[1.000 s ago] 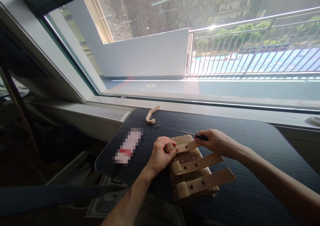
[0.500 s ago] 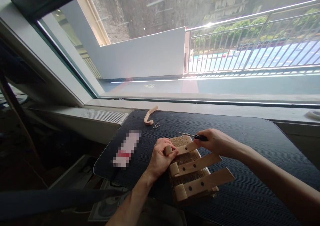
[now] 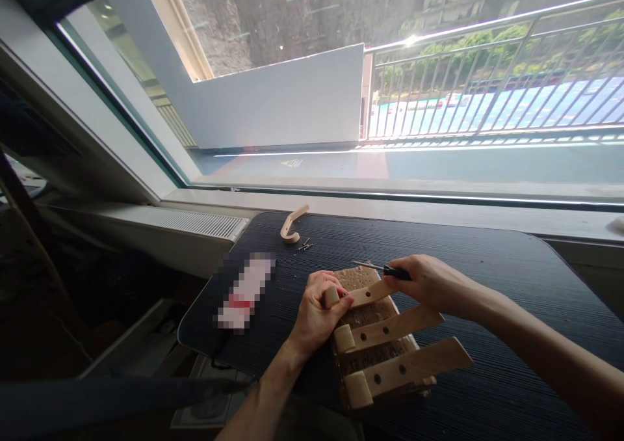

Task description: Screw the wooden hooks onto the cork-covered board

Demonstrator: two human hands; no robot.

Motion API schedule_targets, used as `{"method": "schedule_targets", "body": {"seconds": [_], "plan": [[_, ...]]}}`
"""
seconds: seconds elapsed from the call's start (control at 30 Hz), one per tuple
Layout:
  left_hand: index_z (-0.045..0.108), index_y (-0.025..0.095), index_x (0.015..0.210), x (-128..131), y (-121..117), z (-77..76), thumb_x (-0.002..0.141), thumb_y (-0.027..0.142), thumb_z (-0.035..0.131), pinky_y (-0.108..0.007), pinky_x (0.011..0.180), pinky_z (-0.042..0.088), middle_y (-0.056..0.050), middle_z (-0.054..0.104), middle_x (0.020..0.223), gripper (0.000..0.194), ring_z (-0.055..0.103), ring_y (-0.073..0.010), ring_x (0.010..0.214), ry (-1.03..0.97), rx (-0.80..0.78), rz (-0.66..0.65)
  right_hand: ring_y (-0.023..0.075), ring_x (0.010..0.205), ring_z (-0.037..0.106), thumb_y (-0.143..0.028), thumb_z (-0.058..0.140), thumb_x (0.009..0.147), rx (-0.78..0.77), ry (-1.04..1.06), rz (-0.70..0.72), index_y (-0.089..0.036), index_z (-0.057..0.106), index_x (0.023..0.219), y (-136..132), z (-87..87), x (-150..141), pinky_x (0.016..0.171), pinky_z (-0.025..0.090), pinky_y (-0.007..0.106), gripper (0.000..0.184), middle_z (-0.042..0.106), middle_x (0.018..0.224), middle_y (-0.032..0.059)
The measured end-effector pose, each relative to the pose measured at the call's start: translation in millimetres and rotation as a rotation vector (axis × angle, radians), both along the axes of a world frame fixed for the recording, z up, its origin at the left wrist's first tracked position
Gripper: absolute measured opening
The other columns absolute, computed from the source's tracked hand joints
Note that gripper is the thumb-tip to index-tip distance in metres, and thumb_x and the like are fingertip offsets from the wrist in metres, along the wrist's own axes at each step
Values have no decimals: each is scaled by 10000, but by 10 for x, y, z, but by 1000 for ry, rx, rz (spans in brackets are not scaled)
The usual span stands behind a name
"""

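Note:
My left hand (image 3: pixel 316 311) is closed around the curled end of the far wooden hook (image 3: pixel 375 293), its thumb and fingers pinching near a screw hole. That hook lies across a rough, pitted board (image 3: pixel 358 277). In my right hand (image 3: pixel 431 283) is a screwdriver (image 3: pixel 398 272) with a black handle, its thin shaft pointing left above the board's far edge. The right fingers are beside the hook's straight end; whether they touch it is unclear. A middle wooden hook (image 3: pixel 397 322) and a near wooden hook (image 3: pixel 414 365) also cross the board, dark spots showing at their holes.
On the dark table (image 3: pixel 487 265) lie a loose wooden hook (image 3: pixel 288 231) and several small screws (image 3: pixel 305 246). A blurred-out pinkish packet (image 3: pixel 247 291) rests at the table's left. Behind the table run a window sill (image 3: pixel 390 221) and a vent grille (image 3: pixel 195 221).
The view shifts slightly. Both hands keep their holds, and the board with its hooks appears a little further right and lower. The screwdriver stays off the screw holes.

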State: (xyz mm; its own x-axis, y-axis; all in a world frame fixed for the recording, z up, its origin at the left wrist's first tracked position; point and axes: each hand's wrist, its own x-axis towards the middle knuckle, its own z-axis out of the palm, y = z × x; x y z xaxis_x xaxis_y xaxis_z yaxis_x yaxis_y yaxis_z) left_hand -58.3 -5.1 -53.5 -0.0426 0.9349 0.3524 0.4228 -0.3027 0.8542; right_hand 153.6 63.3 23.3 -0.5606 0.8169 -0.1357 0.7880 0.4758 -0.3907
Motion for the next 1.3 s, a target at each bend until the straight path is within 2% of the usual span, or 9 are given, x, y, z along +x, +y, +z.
{"method": "schedule_targets", "body": {"seconds": [0.33,0.5,0.7,0.87,1.03,1.3], "plan": [[623,187,667,-19,2,51,725,204,679,-378,909,416,-53,602,822,82,520,-221,988,6,-41,-23,110,503,422,-385,458,817,-31,-1,9,-199,563,633,55,-43,10,461,238,239,282,567,582,-6],[638,192,690,-30,19,10,726,207,684,-381,920,412,-50,594,813,61,500,-225,1021,6,-62,-40,122,540,467,-374,471,815,-61,-22,2,-200,581,643,81,-91,11,483,274,238,268,605,628,0],[635,196,703,-35,40,-19,742,194,668,-392,930,401,-38,579,778,52,501,-217,993,29,-52,-67,139,592,534,-316,492,805,-6,-33,28,-223,634,744,119,-208,32,535,322,247,180,640,691,-1],[620,203,729,-31,29,-4,749,171,653,-403,937,402,-37,571,784,50,490,-221,1008,49,-47,-61,146,594,549,-284,535,780,-21,-4,61,-243,626,724,162,-265,50,531,340,244,115,643,688,-11],[616,214,746,-42,38,-15,743,165,660,-413,927,407,-40,569,779,66,491,-224,988,62,-52,-76,157,565,555,-309,555,771,-43,20,84,-253,603,676,169,-278,50,507,355,252,120,634,661,-3],[595,176,730,-33,52,-23,745,127,648,-413,924,389,-36,549,759,73,491,-202,946,53,-23,-85,174,663,603,-335,450,838,-109,-55,95,-288,620,799,150,-240,58,578,415,265,181,649,764,-14]]}}
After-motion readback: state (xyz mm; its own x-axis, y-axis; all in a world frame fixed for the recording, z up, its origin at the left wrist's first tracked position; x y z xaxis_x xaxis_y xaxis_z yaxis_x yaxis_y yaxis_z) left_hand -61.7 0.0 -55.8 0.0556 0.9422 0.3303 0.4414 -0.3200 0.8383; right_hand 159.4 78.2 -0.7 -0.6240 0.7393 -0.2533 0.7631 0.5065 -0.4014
